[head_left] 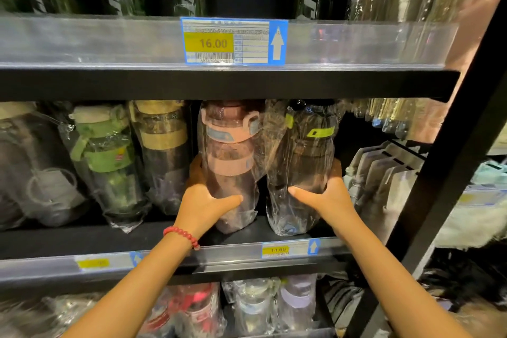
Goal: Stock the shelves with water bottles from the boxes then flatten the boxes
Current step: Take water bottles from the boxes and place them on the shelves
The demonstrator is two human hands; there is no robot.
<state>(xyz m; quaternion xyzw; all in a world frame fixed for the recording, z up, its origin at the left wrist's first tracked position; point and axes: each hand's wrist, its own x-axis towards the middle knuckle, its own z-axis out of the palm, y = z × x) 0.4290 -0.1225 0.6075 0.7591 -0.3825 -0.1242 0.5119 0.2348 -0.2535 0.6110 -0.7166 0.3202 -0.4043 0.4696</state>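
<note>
I have a bottle in each hand on the middle shelf (153, 239): my left hand (204, 200) is wrapped round the lower body of the pink-lidded water bottle (230, 162), thumb across the front, and my right hand (322, 197) grips the black water bottle (304, 162) with lime accents the same way. They stand side by side, touching or very nearly so, bases at the shelf's front edge.

The main risk, as I judge it, is the wrapping. Both bottles are sheathed in loose, crinkled clear plastic, and my fingers press on that film rather than on the bottle itself, so either one could slide inside its sleeve and slip if I loosen my grip too soon. The lids sit close under the upper shelf (227, 85), so lifting while pushing back could knock the caps against it. The tan-banded bottle (162, 151) just left of the pink one leans, as does the green bottle (105, 156) beyond it; a nudge from my left wrist could tip that row over.

The pink bottle has a dusky translucent body, a pink band and a lid with a grey-blue latch. The black one is dark and smoky, its bag gathered at the top.
</note>
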